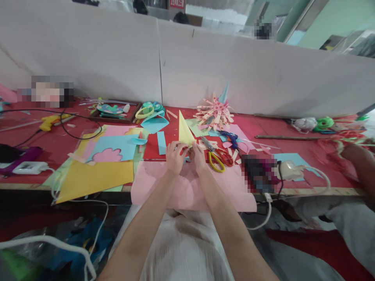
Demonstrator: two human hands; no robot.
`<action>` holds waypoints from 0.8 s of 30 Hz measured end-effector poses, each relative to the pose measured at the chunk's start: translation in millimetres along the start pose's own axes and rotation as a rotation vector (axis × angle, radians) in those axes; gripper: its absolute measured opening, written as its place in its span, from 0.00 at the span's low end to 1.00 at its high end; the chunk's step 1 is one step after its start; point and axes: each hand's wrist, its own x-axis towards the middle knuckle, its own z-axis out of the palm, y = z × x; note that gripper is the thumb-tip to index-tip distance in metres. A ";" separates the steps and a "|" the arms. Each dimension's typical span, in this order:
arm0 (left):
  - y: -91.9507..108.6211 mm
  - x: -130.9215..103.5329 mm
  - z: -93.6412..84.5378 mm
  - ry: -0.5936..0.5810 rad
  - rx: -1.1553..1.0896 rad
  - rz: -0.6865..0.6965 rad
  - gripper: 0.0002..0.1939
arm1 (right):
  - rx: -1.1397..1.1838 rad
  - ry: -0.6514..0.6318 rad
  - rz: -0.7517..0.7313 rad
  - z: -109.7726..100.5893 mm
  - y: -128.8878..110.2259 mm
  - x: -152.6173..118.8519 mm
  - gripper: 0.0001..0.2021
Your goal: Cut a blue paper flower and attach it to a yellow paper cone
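A pale yellow paper cone (185, 130) stands point up in the middle, held at its lower edge by both hands. My left hand (175, 157) has its fingers closed on the cone's lower left side. On the lower right side, my right hand (198, 155) pinches the same edge. Beneath the hands lie a red sheet (152, 150) and a pink sheet (158, 187) that hangs over the table's front edge. Scissors with yellow handles (216, 162) lie just right of my right hand, beside a red-handled pair (225, 157).
A spiky pink paper piece with a blue cone (224, 95) stands behind. A blue glue gun (231, 138) lies to the right, a yellow one (48, 123) far left. Coloured paper (99, 175) covers the left. Another person's hand (357, 156) is at the far right.
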 end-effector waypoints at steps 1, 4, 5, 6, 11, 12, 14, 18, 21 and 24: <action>0.2 -0.1 -0.1 -0.001 -0.001 0.003 0.06 | 0.008 -0.002 0.000 -0.2 0.2 0.0 0.11; 0.1 -0.1 -0.5 -0.011 -0.011 -0.007 0.06 | 0.008 -0.002 0.002 -0.8 1.2 0.2 0.11; -0.1 -0.1 -0.6 -0.012 -0.016 -0.012 0.06 | 0.000 -0.002 0.003 -0.9 1.5 0.3 0.11; -0.4 0.1 -0.5 -0.010 -0.024 -0.015 0.06 | -0.010 -0.005 0.004 -0.7 1.7 0.2 0.12; -2.3 1.5 0.2 0.011 -0.083 -0.027 0.07 | -0.017 -0.028 0.001 1.0 1.0 -0.9 0.12; -2.6 1.8 0.5 0.017 -0.088 -0.031 0.07 | -0.014 -0.027 0.002 1.4 0.8 -1.3 0.12; -2.7 2.2 0.7 0.027 -0.094 -0.040 0.07 | -0.019 -0.028 0.009 2.0 0.6 -1.9 0.12; -1.2 2.5 0.3 0.029 -0.101 -0.109 0.05 | -0.038 -0.030 0.013 2.4 1.1 -2.6 0.12; -0.3 3.0 -0.3 0.019 -0.119 -0.154 0.04 | -0.042 -0.034 0.006 2.2 1.6 -2.4 0.12; -0.6 3.5 -0.1 0.020 -0.144 -0.171 0.04 | -0.046 -0.038 0.009 1.8 2.2 -1.8 0.12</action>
